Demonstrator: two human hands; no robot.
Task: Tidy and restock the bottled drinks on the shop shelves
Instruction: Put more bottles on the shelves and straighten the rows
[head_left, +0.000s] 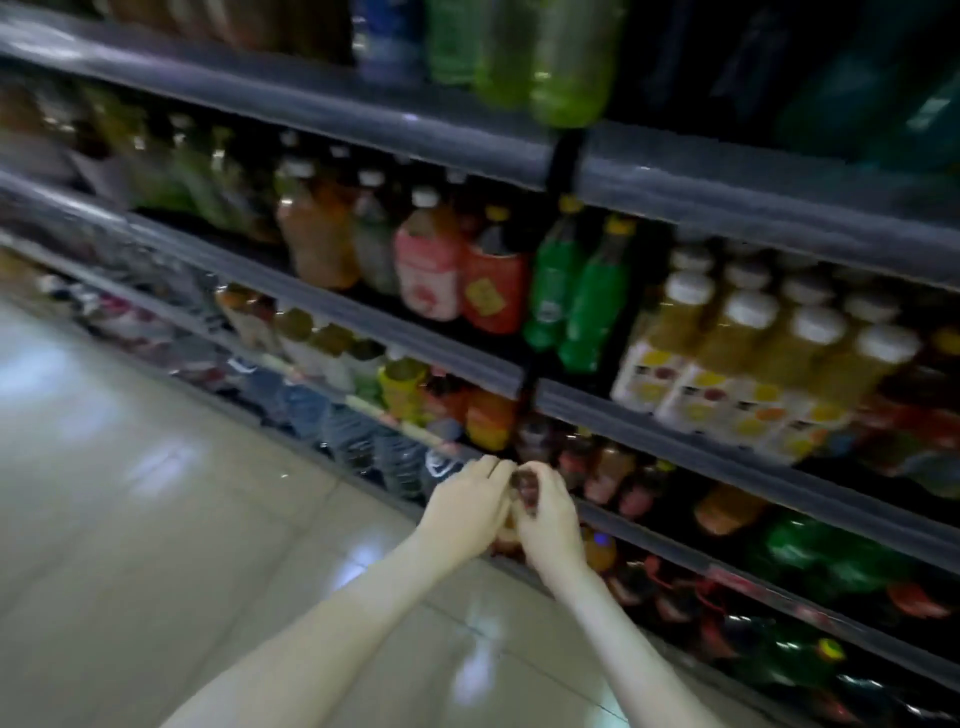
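The left hand (465, 501) and right hand (548, 522) both grip 1 small dark brown bottle (525, 486), which should probably go in upright and slow.

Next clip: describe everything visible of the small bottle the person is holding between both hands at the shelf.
The small bottle is mostly hidden. A dark reddish-brown top shows between the fingers, and a pale orange patch shows lower down. It is blurred, so no label can be read, and its surface looks glossy. It seems roughly upright at the front of a low shelf, next to similar small bottles. The left hand and right hand grip it from either side.
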